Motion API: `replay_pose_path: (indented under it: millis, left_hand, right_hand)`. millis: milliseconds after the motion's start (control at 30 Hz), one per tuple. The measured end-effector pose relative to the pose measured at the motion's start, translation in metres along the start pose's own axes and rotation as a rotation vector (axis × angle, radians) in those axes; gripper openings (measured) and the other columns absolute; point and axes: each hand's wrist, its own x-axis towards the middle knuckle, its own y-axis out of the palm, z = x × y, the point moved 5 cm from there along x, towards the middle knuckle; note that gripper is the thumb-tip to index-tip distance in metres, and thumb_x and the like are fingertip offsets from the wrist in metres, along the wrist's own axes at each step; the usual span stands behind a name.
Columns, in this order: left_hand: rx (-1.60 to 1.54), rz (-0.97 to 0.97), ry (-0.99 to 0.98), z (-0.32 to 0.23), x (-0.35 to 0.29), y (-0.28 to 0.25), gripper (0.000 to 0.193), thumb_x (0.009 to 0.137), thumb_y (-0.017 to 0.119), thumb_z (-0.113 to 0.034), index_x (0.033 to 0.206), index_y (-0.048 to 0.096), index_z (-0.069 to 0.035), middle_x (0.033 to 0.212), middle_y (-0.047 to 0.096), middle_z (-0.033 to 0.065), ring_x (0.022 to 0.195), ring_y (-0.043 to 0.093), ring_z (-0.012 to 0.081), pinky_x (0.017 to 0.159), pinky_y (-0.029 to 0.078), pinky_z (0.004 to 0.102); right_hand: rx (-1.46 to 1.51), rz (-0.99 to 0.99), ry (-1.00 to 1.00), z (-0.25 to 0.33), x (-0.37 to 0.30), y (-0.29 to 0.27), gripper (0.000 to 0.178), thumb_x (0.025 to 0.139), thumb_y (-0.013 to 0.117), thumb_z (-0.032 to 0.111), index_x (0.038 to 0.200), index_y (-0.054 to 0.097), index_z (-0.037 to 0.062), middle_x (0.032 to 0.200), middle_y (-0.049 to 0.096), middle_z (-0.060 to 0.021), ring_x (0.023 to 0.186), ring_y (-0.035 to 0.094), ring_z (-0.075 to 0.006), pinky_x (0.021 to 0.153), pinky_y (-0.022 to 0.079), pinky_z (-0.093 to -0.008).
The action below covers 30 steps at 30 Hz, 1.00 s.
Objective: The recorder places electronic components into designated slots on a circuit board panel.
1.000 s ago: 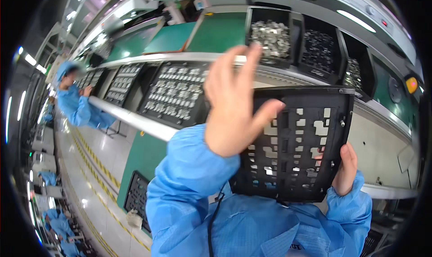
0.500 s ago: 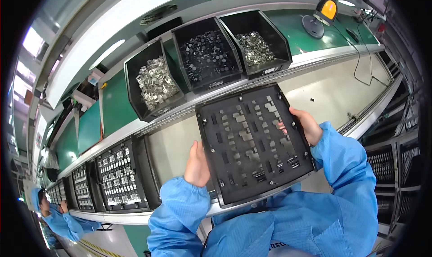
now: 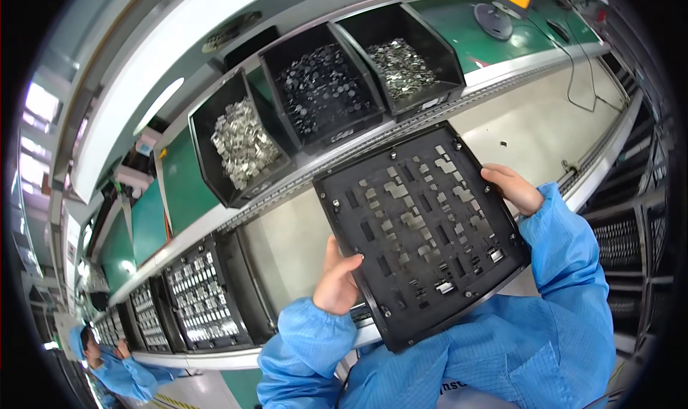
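Tray (image 3: 423,237) under inspection: black, flat, perforated with rectangular cut-outs, held tilted in front of my chest above the tabletop (image 3: 530,122). My left hand (image 3: 337,283) is closed on its lower left edge, thumb over the top face. My right hand (image 3: 512,188) clasps the upper right edge, fingers mostly hidden behind it. A few small metal parts (image 3: 444,287) sit in the slots near the lower corner. I judge the tray stiff and light, but loose parts could slide out if it tips further; opposite edges are the sound place to hold, clear of the cut-outs. Three black bins (image 3: 322,93) of metal pieces stand on the shelf beyond. Another person (image 3: 107,362) in blue works at lower left.
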Motion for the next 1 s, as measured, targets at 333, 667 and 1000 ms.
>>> replay_pose_path:
  millis: [333,667,1000]
  left_hand:
    - [-0.043,0.040,0.089,0.018,-0.023,0.007,0.069,0.073,0.061,-0.003,0.137,0.033,-0.006,0.128,0.049,0.0115,0.118,0.048,0.0302,0.099,0.040,0.0432]
    - [-0.033,0.295,-0.041,0.069,-0.053,0.048,0.076,0.068,0.068,0.001,0.137,0.035,-0.002,0.136,0.044,0.0126,0.127,0.041,0.0306,0.105,0.031,0.0467]
    - [-0.454,0.290,-0.283,0.008,-0.028,0.045,0.083,0.089,0.021,-0.067,0.144,0.022,-0.005,0.147,0.025,0.0231,0.132,0.029,0.0449,0.105,0.027,0.0593]
  right_hand:
    - [-0.194,0.329,0.150,-0.057,-0.163,-0.027,0.032,0.096,0.044,0.020,0.110,0.050,-0.0081,0.096,0.065,-0.0228,0.078,0.068,-0.0266,0.077,0.054,-0.0358]
    - [0.758,-0.487,-0.444,-0.057,-0.161,-0.008,0.031,0.091,0.048,0.018,0.115,0.048,-0.0022,0.100,0.062,-0.0108,0.085,0.061,-0.0151,0.078,0.053,-0.0298]
    - [0.969,-0.323,-0.090,-0.036,-0.126,-0.068,0.033,0.085,0.054,0.029,0.099,0.061,0.0003,0.081,0.066,-0.0101,0.068,0.065,-0.0183,0.065,0.055,-0.0305]
